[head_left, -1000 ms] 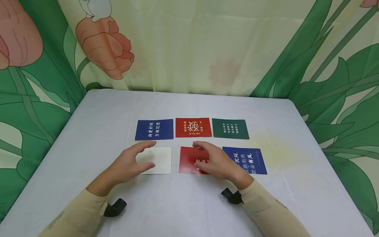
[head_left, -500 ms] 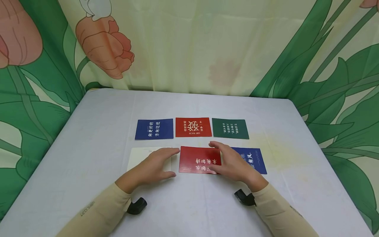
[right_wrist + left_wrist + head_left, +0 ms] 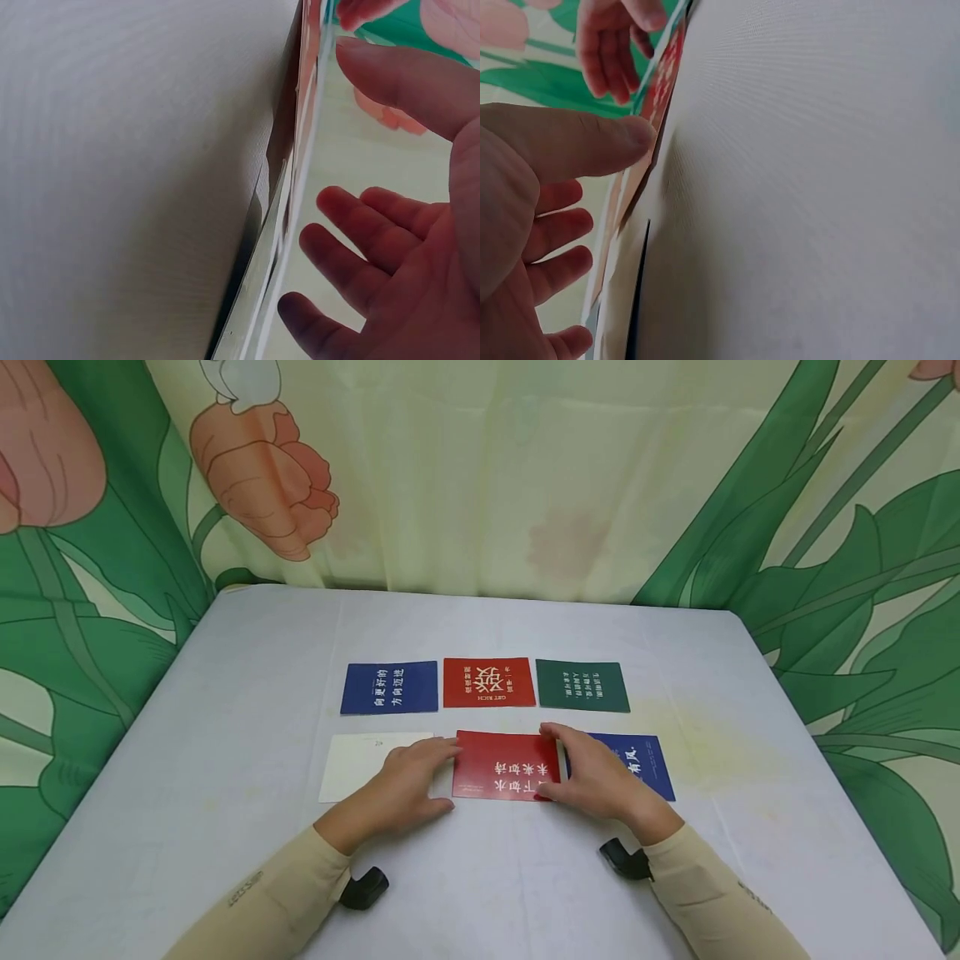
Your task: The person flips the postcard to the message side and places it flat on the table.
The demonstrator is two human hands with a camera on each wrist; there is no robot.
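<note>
A dark red card with white lettering lies flat on the white tabletop in the front row. My left hand is at its left edge, fingers and thumb apart, partly covering a white card. Over the red card's right edge is my right hand, its thumb and fingers also spread; it hides much of a blue card. In the left wrist view the thumb appears near the edge of the red card, and contact cannot be made out. The right wrist view shows loosely bent fingers holding nothing.
Behind the front row lie a blue card, a bright red card and a green card. A curtain printed with flowers and leaves hangs beyond the table's far edge. Black wrist-worn pieces stick out beneath the sleeves.
Both hands have moved right: the left from the white card to the red card's left edge, the right from over the red card to its right edge. The cards stay in place.
</note>
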